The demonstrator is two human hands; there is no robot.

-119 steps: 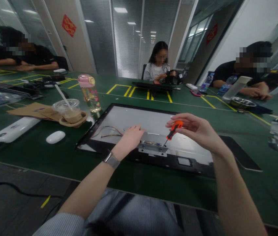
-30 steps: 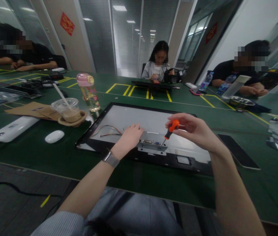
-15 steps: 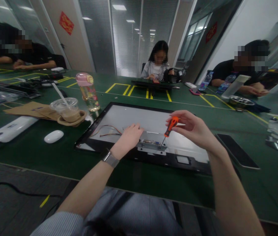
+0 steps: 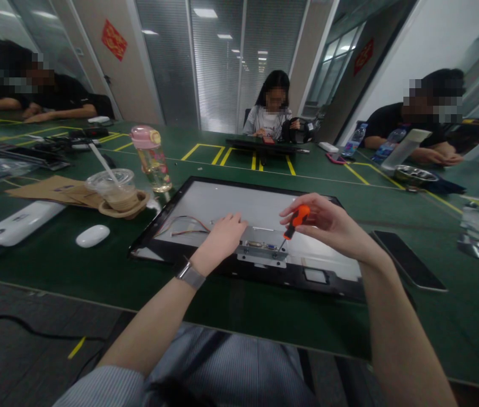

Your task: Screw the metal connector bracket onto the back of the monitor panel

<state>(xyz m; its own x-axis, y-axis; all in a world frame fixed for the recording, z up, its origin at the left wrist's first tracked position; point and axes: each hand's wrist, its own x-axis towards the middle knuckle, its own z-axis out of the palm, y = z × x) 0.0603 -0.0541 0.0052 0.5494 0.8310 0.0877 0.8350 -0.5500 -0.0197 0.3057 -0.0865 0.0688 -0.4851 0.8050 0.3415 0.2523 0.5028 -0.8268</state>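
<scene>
A monitor panel point(image 4: 218, 200) lies back-up on the green table, with a small metal connector bracket point(image 4: 263, 249) near its front edge and coloured wires point(image 4: 182, 225) to the left. My left hand point(image 4: 223, 236) rests flat on the panel, fingers touching the bracket's left end. My right hand point(image 4: 328, 224) pinches the orange handle of a small screwdriver point(image 4: 292, 223). Its tip stands on the bracket's right side.
A white mouse point(image 4: 92, 235), a white bar-shaped device point(image 4: 14, 223), an iced drink cup point(image 4: 114, 191) and a pink-capped bottle point(image 4: 152, 158) sit to the left. A dark phone point(image 4: 409, 260) lies to the right. Other people sit around the table.
My right hand has shifted slightly on the screwdriver handle, which stays with its tip on the bracket. My left hand has not moved.
</scene>
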